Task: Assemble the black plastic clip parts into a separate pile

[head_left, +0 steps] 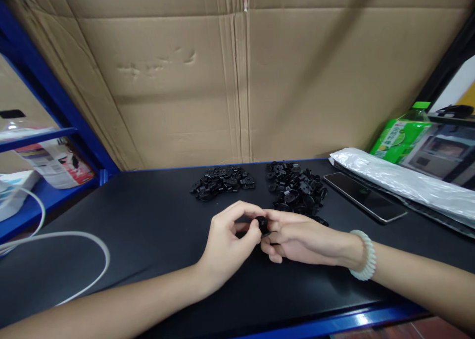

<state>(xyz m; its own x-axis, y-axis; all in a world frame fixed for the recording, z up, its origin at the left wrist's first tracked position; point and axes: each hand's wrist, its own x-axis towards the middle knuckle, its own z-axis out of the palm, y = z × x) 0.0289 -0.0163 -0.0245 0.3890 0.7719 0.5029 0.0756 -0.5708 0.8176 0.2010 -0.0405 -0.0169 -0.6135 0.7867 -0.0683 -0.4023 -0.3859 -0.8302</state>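
Between my two hands is a small round black plastic part (pixel 261 223), held a little above the dark tabletop. My left hand (pixel 233 242) pinches it from the left with thumb and forefinger. On the other side, the fingers of my right hand (pixel 297 235) close around its edge and partly hide it. A thin flat black edge shows under the round part. Just beyond the right hand lies a pile of black plastic parts (pixel 302 190). A second pile of small black parts (pixel 222 180) is farther left.
A phone (pixel 363 196) lies right of the piles, beside a silvery plastic package (pixel 401 180). Green packs (pixel 401 136) stand at the back right. A white cable (pixel 100 245) loops over the left side. Cardboard (pixel 166 81) walls the back; a blue shelf frame (pixel 74 188) stands left.
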